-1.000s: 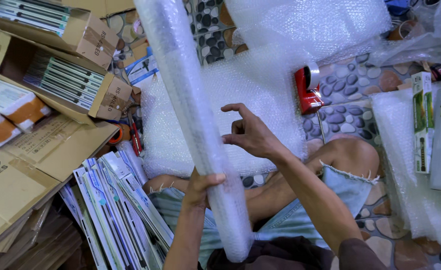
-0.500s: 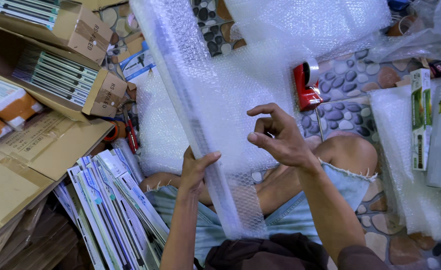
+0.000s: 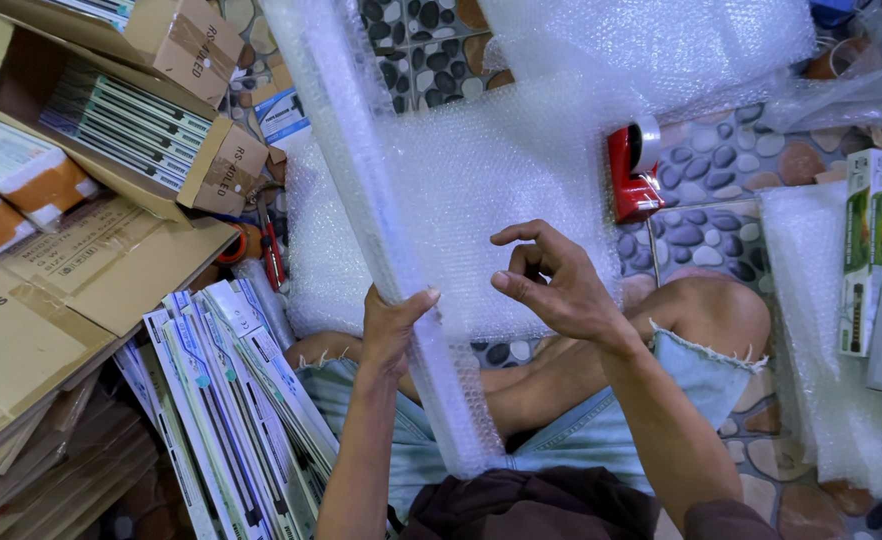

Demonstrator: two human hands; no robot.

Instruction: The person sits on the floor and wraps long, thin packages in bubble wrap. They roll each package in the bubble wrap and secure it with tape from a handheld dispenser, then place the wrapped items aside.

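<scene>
A long narrow box wrapped in clear bubble wrap (image 3: 361, 190) slants from the top of the view down to my lap. My left hand (image 3: 393, 322) grips it from the left side, near its lower end. My right hand (image 3: 553, 285) is just to the right of it, fingers curled and pinching the loose sheet of bubble wrap (image 3: 501, 190) that spreads out from the box. I sit cross-legged in denim shorts (image 3: 571, 440).
A red tape dispenser (image 3: 633, 170) lies on the pebble floor (image 3: 721, 170) beyond my knee. A stack of long flat boxes (image 3: 231, 400) leans at my left. Open cardboard cartons (image 3: 131, 110) holding more boxes are at far left. Boxes under bubble wrap (image 3: 871, 280) stand right.
The bubble wrap sheet has unrolled off the box and spread to the right. My right hand dropped lower and closed its fingers on the sheet. My left hand keeps its grip.
</scene>
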